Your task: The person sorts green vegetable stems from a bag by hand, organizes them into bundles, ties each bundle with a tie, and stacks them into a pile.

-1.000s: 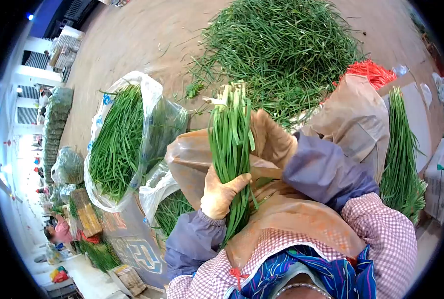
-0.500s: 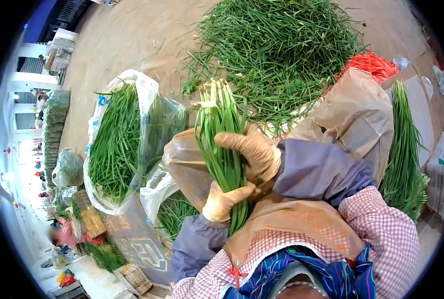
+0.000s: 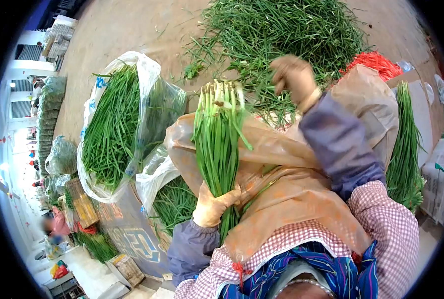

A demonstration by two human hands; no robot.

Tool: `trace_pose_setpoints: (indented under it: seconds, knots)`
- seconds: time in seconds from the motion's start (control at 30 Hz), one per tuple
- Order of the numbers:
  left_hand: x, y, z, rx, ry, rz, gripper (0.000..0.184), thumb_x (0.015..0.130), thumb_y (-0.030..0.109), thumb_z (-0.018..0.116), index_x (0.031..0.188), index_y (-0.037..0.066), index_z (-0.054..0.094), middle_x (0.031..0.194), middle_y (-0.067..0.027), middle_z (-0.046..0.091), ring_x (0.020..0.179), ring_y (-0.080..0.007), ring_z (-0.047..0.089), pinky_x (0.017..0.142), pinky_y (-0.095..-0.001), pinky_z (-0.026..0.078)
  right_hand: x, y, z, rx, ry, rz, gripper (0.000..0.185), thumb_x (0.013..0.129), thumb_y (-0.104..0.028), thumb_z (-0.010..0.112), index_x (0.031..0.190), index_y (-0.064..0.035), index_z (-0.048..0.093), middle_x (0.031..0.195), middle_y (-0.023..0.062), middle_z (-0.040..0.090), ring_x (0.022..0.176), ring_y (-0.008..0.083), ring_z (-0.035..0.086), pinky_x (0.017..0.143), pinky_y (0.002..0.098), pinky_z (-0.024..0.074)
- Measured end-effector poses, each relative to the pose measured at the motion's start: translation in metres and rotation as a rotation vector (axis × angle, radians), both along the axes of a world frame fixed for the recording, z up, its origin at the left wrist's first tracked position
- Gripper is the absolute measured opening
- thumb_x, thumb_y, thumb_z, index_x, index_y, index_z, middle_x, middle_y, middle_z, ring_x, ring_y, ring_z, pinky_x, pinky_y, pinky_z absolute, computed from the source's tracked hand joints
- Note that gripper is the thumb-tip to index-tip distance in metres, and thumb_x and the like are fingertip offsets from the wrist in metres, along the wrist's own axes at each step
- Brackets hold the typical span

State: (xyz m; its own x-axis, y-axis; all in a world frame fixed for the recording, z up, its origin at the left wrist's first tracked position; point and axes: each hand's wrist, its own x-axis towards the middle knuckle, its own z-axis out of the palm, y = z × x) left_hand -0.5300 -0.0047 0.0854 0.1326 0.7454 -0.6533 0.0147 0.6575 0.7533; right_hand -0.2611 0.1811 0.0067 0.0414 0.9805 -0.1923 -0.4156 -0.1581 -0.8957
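Note:
My left hand (image 3: 212, 205), in a pale glove, is closed around a bunch of garlic chives (image 3: 217, 149). The white root ends point up, away from me, and the green leaves hang down past my wrist. My right hand (image 3: 296, 82), also gloved, is off the bunch, up and to the right, in front of the big heap of loose chives (image 3: 286, 35). It is smeared by motion, so its finger position is unclear. A brownish plastic apron (image 3: 301, 199) covers my lap below the bunch.
A white plastic bag (image 3: 149, 70) full of chives stands on the left, with a smaller bag of chives (image 3: 174, 204) nearer me. On the right are red ties (image 3: 374, 66) and a long bundle of chives (image 3: 403, 149). Stacked goods (image 3: 52, 114) line the far left.
My right hand has let go of the bunch and swung up and to the right. The bunch stays in my left hand, now turned more upright.

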Motion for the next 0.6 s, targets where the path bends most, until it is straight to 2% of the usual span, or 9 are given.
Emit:
trace_pose_setpoints:
  seconds: [0.03, 0.07, 0.13, 0.23, 0.27, 0.4, 0.47, 0.57, 0.6]
  knots:
    - [0.001, -0.003, 0.0, 0.007, 0.01, 0.007, 0.035, 0.077, 0.0, 0.07, 0.109, 0.001, 0.055, 0.086, -0.0048, 0.063, 0.07, -0.0139, 0.059, 0.064, -0.0288, 0.05, 0.024, 0.023, -0.02, -0.052, 0.006, -0.2, 0.01, 0.088, -0.012, 0.065, 0.092, -0.0025, 0.065, 0.07, 0.0067, 0.063, 0.05, 0.0142, 0.057, 0.047, 0.0281, 0.051]
    - [0.002, -0.004, 0.003, 0.019, 0.018, 0.013, 0.036, 0.077, -0.001, 0.07, 0.11, 0.001, 0.055, 0.087, -0.0047, 0.062, 0.071, -0.0137, 0.059, 0.065, -0.0286, 0.05, 0.043, 0.027, -0.017, -0.061, -0.092, -0.246, 0.028, 0.087, -0.019, 0.07, 0.108, -0.0021, 0.062, 0.074, 0.0083, 0.064, 0.057, 0.0137, 0.059, 0.055, 0.0274, 0.0531]
    - [0.006, -0.002, -0.001, 0.052, 0.059, 0.02, 0.037, 0.078, -0.001, 0.069, 0.111, 0.001, 0.054, 0.089, -0.0043, 0.062, 0.074, -0.0133, 0.059, 0.068, -0.0279, 0.05, 0.033, 0.015, -0.009, 0.296, -0.864, -0.307, 0.054, 0.084, -0.027, 0.074, 0.127, -0.003, 0.052, 0.074, 0.0125, 0.066, 0.06, 0.0181, 0.063, 0.061, 0.0295, 0.0545]
    - [0.013, -0.001, -0.008, 0.123, 0.137, 0.014, 0.038, 0.077, -0.002, 0.069, 0.112, 0.001, 0.053, 0.092, -0.0033, 0.061, 0.079, -0.0125, 0.058, 0.072, -0.0265, 0.049, -0.02, -0.049, 0.061, 0.281, -0.585, 0.133, 0.065, 0.08, -0.031, 0.078, 0.133, -0.0073, 0.048, 0.074, 0.0088, 0.065, 0.069, 0.0165, 0.063, 0.07, 0.027, 0.0521]
    - [0.018, -0.001, -0.009, 0.174, 0.149, 0.02, 0.039, 0.077, -0.002, 0.069, 0.113, 0.001, 0.053, 0.093, -0.0029, 0.061, 0.08, -0.0122, 0.057, 0.073, -0.0261, 0.048, -0.03, -0.064, 0.08, 0.097, -0.44, 0.36, 0.06, 0.081, -0.031, 0.077, 0.13, -0.0075, 0.051, 0.073, 0.0068, 0.064, 0.07, 0.0148, 0.062, 0.07, 0.0264, 0.0508]
    - [0.026, -0.002, -0.004, 0.23, 0.126, 0.081, 0.039, 0.076, -0.001, 0.069, 0.112, 0.001, 0.054, 0.093, -0.0019, 0.06, 0.08, -0.0119, 0.057, 0.073, -0.0266, 0.048, -0.058, -0.048, 0.043, 0.519, -0.528, 0.163, 0.01, 0.088, -0.011, 0.069, 0.094, -0.0029, 0.066, 0.076, 0.0027, 0.063, 0.07, 0.0067, 0.057, 0.062, 0.0223, 0.0484]
    - [0.013, -0.002, -0.005, 0.108, 0.116, -0.001, 0.038, 0.076, -0.001, 0.069, 0.111, 0.001, 0.055, 0.092, -0.0016, 0.061, 0.08, -0.012, 0.056, 0.073, -0.027, 0.048, -0.043, -0.019, 0.013, 0.696, -0.511, -0.096, 0.008, 0.086, -0.007, 0.069, 0.094, -0.0051, 0.068, 0.082, 0.0047, 0.069, 0.075, 0.0124, 0.063, 0.068, 0.0259, 0.0527]
    - [0.008, -0.006, -0.01, 0.06, 0.106, 0.01, 0.035, 0.076, 0.0, 0.069, 0.109, 0.001, 0.057, 0.091, -0.0016, 0.061, 0.079, -0.0119, 0.056, 0.073, -0.0274, 0.048, 0.031, 0.019, 0.012, 0.155, -0.554, -0.293, 0.009, 0.088, -0.011, 0.068, 0.095, -0.005, 0.067, 0.082, 0.0036, 0.068, 0.076, 0.0111, 0.063, 0.07, 0.0257, 0.0523]
    - [0.009, -0.005, -0.011, 0.072, 0.106, 0.032, 0.034, 0.076, 0.0, 0.069, 0.108, 0.001, 0.058, 0.091, -0.0016, 0.061, 0.079, -0.0118, 0.056, 0.073, -0.0275, 0.048, 0.046, 0.024, 0.021, 0.284, -0.764, -0.209, 0.026, 0.088, -0.02, 0.07, 0.105, -0.0028, 0.064, 0.085, 0.0055, 0.068, 0.079, 0.0132, 0.063, 0.073, 0.0269, 0.0518]
